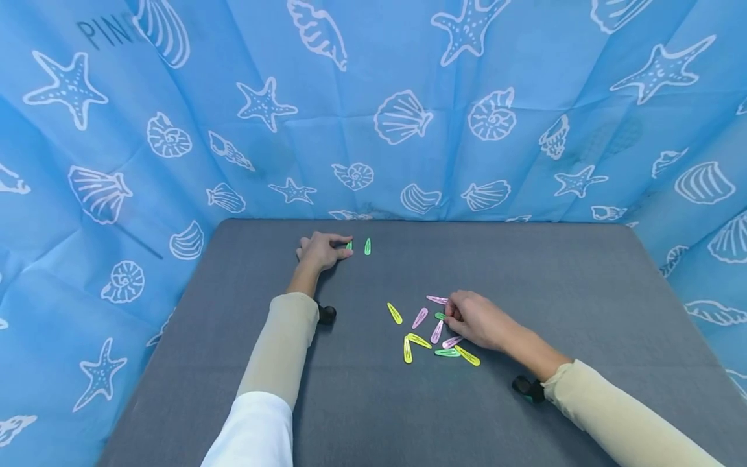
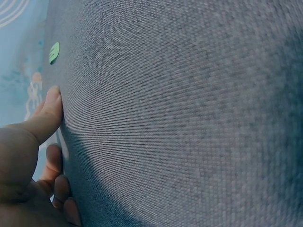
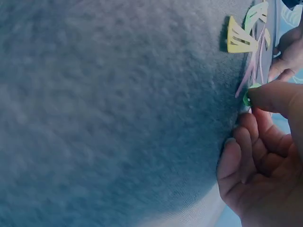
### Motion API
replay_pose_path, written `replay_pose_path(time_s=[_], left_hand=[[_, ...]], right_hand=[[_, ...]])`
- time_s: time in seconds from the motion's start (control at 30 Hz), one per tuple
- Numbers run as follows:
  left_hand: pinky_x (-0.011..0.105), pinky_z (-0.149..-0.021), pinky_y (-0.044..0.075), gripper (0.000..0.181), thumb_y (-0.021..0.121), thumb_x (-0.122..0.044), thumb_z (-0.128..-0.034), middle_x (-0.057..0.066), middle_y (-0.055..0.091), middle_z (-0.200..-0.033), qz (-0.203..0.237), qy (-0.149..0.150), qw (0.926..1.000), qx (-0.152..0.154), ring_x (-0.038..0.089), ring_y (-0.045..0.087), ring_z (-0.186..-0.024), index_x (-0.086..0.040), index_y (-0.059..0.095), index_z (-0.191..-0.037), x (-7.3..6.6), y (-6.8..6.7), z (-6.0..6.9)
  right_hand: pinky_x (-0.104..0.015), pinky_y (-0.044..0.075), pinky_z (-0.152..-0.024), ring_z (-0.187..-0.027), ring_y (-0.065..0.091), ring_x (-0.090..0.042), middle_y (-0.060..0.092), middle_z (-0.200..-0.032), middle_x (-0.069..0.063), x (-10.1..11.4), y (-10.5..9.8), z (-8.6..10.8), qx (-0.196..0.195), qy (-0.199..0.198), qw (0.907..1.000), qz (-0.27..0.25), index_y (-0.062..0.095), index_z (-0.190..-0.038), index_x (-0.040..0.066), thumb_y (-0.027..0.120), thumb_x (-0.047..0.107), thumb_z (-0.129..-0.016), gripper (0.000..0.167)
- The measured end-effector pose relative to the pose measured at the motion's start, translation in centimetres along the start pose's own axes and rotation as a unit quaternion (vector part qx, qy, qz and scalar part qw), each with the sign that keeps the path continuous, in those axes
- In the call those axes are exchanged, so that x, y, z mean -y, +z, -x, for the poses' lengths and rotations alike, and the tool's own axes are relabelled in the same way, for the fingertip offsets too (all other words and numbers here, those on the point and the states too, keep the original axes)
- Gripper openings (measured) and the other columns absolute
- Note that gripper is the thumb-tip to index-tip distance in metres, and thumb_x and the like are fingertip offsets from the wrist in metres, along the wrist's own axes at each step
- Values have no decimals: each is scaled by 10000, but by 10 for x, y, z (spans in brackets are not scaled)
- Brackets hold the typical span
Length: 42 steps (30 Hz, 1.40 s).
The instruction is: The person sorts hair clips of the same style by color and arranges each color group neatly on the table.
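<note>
Holds a green clip [image 1: 349, 246] in the left hand [image 1: 318, 251], pinched between thumb and forefinger across a narrow gap, low over the desk [image 1: 554, 279] near its back edge. Has the other left fingers bent off to the left; in the left wrist view, shows the thumb and fingers close to the cloth but not the pinched clip. Has a second green clip [image 1: 367, 246] just right of those fingertips, apart from them and roughly parallel to the held one.

Grips a third green clip [image 1: 440, 316] in the right hand [image 1: 475, 319], with thumb and forefinger pressed together on one end and the other end poking out leftward. Curls the remaining right fingers toward the palm, close to the cloth.

Has an upper pink clip [image 1: 436, 299] right beside the right forefinger, a middle pink clip [image 1: 436, 332] just below the held one, and a lower pink clip [image 1: 451, 342] by the thumb; cannot tell about contact. Has a slanted pink clip [image 1: 419, 318] and a lone yellow clip [image 1: 394, 313] farther left, then two yellow clips [image 1: 407, 350] in a V and a fourth green clip [image 1: 447, 353] meeting a slanted yellow clip [image 1: 467, 355] nearest the person.

Leaves little room between left fingers and curtain [image 1: 350, 146], more between the hands, and a broad stretch of desk right of the right hand.
</note>
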<state>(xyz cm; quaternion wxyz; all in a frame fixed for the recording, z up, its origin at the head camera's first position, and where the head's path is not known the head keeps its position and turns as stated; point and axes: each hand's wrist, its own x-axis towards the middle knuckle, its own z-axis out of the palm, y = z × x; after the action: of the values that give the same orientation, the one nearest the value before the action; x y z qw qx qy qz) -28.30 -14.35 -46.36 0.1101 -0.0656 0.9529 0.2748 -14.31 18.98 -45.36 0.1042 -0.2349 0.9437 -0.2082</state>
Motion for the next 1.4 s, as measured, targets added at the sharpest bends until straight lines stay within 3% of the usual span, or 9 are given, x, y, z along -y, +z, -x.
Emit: replay_pose_path(time_s=[0.27, 0.53, 0.63, 0.77, 0.87, 1.03, 1.17, 1.4], left_hand=[[590, -1135, 257, 404, 726, -472, -923, 105, 487, -1519, 31, -24, 10000, 9, 410, 359, -1340, -427, 673, -1321, 3, 0, 0], [590, -1138, 255, 398, 726, -474, -924, 110, 485, -1510, 12, -80, 10000, 25, 405, 361, -1336, -427, 677, -1316, 2, -1, 0], [588, -1132, 261, 399, 729, -477, -921, 108, 482, -1515, 28, -72, 10000, 24, 407, 361, -1335, -425, 679, -1313, 2, -1, 0], [590, -1134, 258, 398, 730, -477, -920, 107, 479, -1520, 27, -94, 9999, 23, 412, 355, -1348, -429, 678, -1312, 1, -1, -1], [587, -1130, 264, 397, 732, -480, -917, 105, 475, -1522, 6, -104, 9999, 46, 409, 354, -1352, -436, 678, -1308, 0, 0, -3], [572, -1112, 269, 401, 720, -487, -923, 93, 465, -1537, 2, -44, 9999, 155, 397, 356, -1343, -442, 668, -1318, -3, 0, -6], [571, -1112, 266, 385, 730, -471, -919, 84, 485, -1513, 28, -99, 9999, 63, 396, 357, -1335, -437, 683, -1299, -3, -3, -4], [572, -1118, 267, 391, 722, -475, -926, 100, 474, -1514, -4, -96, 9999, 104, 404, 352, -1339, -437, 675, -1312, -1, -3, -1]], right_hand=[[-218, 412, -591, -654, 485, -81, 552, -769, 8, -3, -8, -1, -88, -7, 9980, -620, 559, -955, 89, 621, 61, -972, 71], [-209, 426, -600, -658, 510, -53, 620, -772, 38, -11, -14, -4, -210, -147, 9951, -955, 621, -862, 129, 752, 78, -912, 149], [-216, 440, -629, -674, 523, -52, 639, -797, 34, -13, -14, -7, -300, -147, 9937, -1074, 672, -991, 92, 763, 75, -902, 128], [-231, 433, -660, -705, 515, -68, 639, -832, 24, -14, -15, -17, -429, -218, 9933, -1055, 717, -1193, 54, 711, 74, -944, 251], [-254, 444, -684, -759, 540, -101, 665, -887, -15, -16, -18, -27, -578, -190, 9920, -1111, 742, -1192, 63, 679, 64, -965, 235], [-296, 490, -716, -793, 633, -147, 720, -923, -66, -13, -22, -54, -898, 273, 9827, -1596, 732, -1138, 54, 717, 100, -951, 193], [-298, 492, -708, -782, 679, -161, 765, -906, -69, -4, -22, -82, -952, 511, 9753, -1927, 731, -1129, 51, 754, 157, -931, 226], [-277, 487, -689, -846, 720, -181, 789, -974, -79, 7, -11, -131, -972, 916, 9705, -2006, 731, -1107, 93, 779, 211, -914, 232]])
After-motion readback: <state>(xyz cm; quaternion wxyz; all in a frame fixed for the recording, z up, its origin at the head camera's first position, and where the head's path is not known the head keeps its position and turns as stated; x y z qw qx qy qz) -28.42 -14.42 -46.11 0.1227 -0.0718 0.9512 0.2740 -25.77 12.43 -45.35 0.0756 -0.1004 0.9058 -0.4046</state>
